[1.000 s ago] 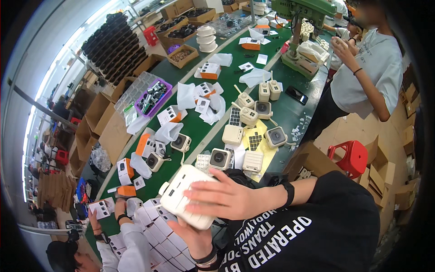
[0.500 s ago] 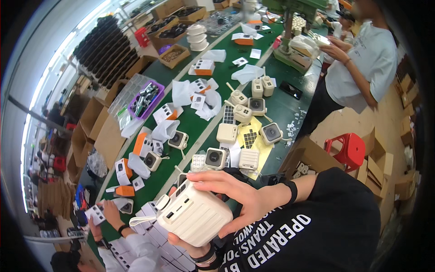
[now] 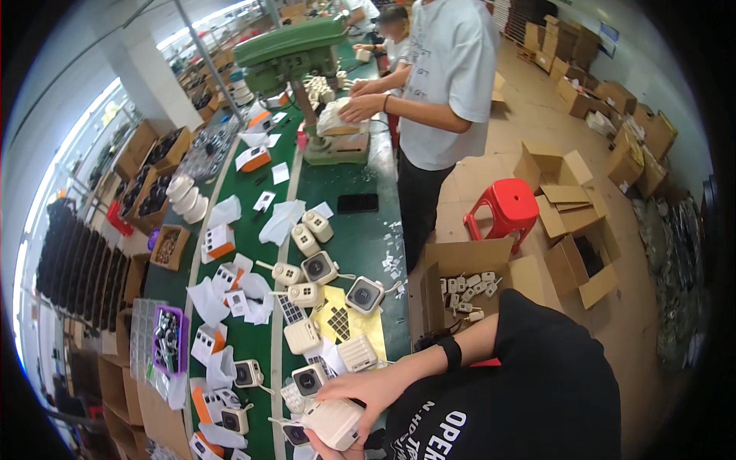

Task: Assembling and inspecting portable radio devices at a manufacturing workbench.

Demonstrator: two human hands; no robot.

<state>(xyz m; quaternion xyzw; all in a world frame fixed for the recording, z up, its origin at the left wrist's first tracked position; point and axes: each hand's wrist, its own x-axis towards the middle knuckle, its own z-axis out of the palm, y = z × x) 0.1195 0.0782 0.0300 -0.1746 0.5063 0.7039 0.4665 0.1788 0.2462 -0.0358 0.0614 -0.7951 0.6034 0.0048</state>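
Above the green bench [image 3: 360, 245], both hands' grip closes around a cream housing [image 3: 334, 422].

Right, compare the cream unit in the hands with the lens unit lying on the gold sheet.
The held unit is gripped by the right hand above the bench edge; the lens unit lies free on the gold sheet. The held unit shows a plain ribbed cream side, while the lens unit shows a dark square front with a round lens. The left hand is mostly out of frame. Both share cream, boxy, rounded casings.
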